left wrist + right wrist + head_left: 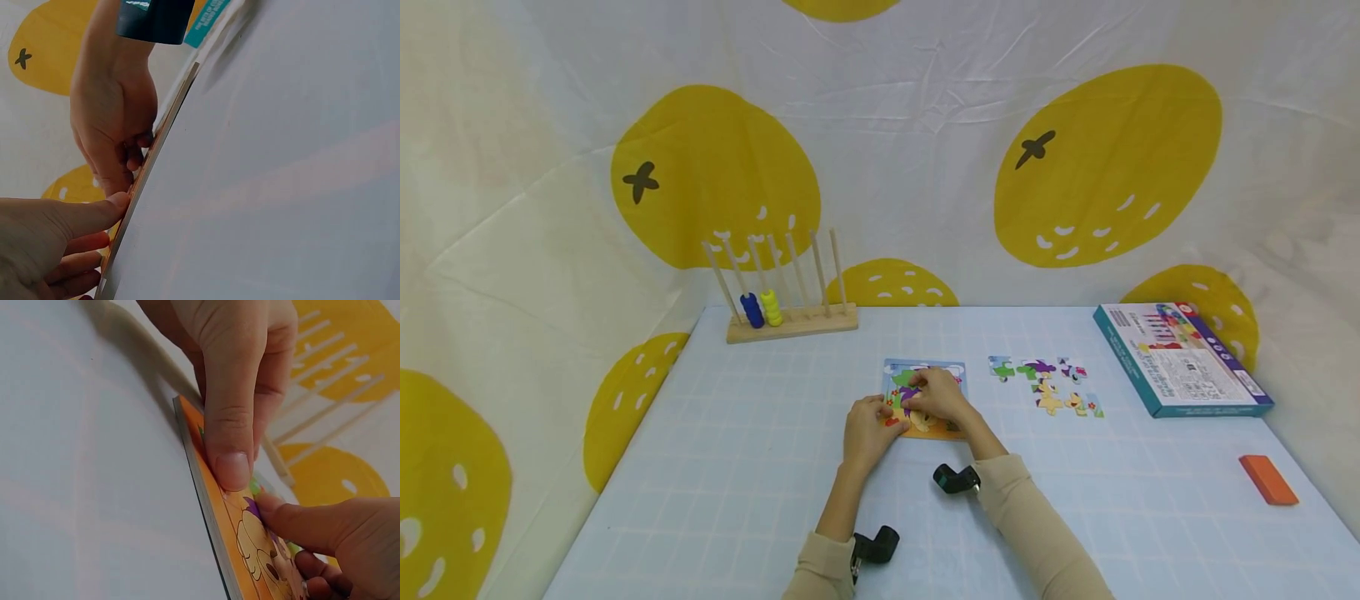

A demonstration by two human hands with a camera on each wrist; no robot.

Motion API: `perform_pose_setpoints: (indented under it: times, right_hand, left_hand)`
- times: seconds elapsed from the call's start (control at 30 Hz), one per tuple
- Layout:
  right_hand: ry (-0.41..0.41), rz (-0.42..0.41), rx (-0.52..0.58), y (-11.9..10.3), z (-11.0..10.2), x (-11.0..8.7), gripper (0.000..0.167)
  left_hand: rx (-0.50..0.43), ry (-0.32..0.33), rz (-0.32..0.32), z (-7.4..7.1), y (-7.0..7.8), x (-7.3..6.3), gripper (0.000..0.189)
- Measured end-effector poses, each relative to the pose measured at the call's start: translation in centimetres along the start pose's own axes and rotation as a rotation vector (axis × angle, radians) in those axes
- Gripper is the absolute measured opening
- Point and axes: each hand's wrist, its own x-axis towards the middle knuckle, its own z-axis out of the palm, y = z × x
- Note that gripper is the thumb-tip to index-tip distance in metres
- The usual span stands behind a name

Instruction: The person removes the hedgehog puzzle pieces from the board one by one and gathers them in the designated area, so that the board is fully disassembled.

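Observation:
A colourful picture-puzzle board (pixel 955 423) lies flat on the table, partly covered by both hands. My left hand (pixel 867 429) is at the board's left side, thumb laid on its face and fingers loosely extended; in the right wrist view the left thumb (pixel 232 462) presses on the orange border. Over the board's middle, my right hand (pixel 942 393) pinches a puzzle piece (pixel 910 392) with purple on it, against the picture. The right thumb (pixel 294 519) reaches this purple area, while the other fingers curl beneath the hand. Loose puzzle pieces (pixel 1047 398) lie right of the board.
A wooden peg stand (pixel 793 327) with blue and yellow beads stands at the back left. To the back right lies a flat box (pixel 1187 362), with an orange block (pixel 1268 479) nearer the right edge. Black wrist cameras (pixel 877 546) hang by both forearms.

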Motion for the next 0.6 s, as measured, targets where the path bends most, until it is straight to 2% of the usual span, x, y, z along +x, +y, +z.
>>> perform_pose_setpoints:
  times: [0.13,0.6]
  right_hand:
    - [0.019,0.005,0.029,-0.1,-0.05,-0.23,0.033]
    - [0.095,0.072,0.293,-0.2,0.49,-0.85,0.031]
  left_hand:
    - [-0.009,0.0,-0.006,0.03,0.04,-0.06,0.029]
    - [-0.033,0.005,-0.036,0.09,0.03,-0.02,0.037]
